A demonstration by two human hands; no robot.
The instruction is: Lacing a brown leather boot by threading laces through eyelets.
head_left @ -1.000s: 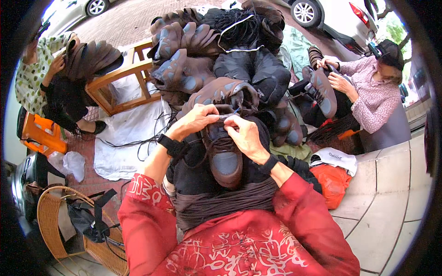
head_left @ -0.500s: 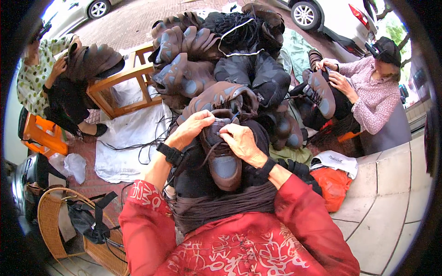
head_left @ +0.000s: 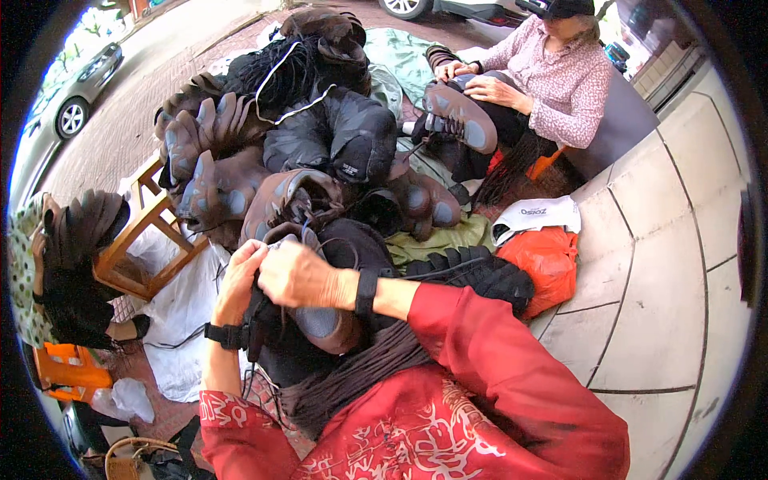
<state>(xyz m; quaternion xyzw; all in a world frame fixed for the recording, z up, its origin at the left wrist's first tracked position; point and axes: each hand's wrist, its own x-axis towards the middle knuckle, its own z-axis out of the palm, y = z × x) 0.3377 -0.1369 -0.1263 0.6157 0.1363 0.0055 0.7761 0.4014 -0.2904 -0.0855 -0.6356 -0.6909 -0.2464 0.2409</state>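
A dark brown shoe (head_left: pixel 324 324) with a grey sole lies on my lap, sole up and toe toward me. My left hand (head_left: pixel 238 278) grips its far end from the left. My right hand (head_left: pixel 298 274) is closed over the same end, pinching a dark lace (head_left: pixel 314 234) between the fingers. Both wrists wear black bands, and my sleeves are red with a white pattern. A bundle of brown laces (head_left: pixel 352 380) hangs over my lap under the shoe.
A heap of brown and black shoes (head_left: pixel 304 152) lies ahead. A seated person (head_left: pixel 552 72) at the upper right holds another shoe (head_left: pixel 460 116). Another person (head_left: pixel 48 272) sits at the left beside a wooden stool (head_left: pixel 148 240). An orange bag (head_left: pixel 544 260) rests against the tiled ledge (head_left: pixel 664 288).
The view has swung so the scene sits differently in the picture. My hands have drawn closer together over the shoe's far end, the right one crossing toward the left.
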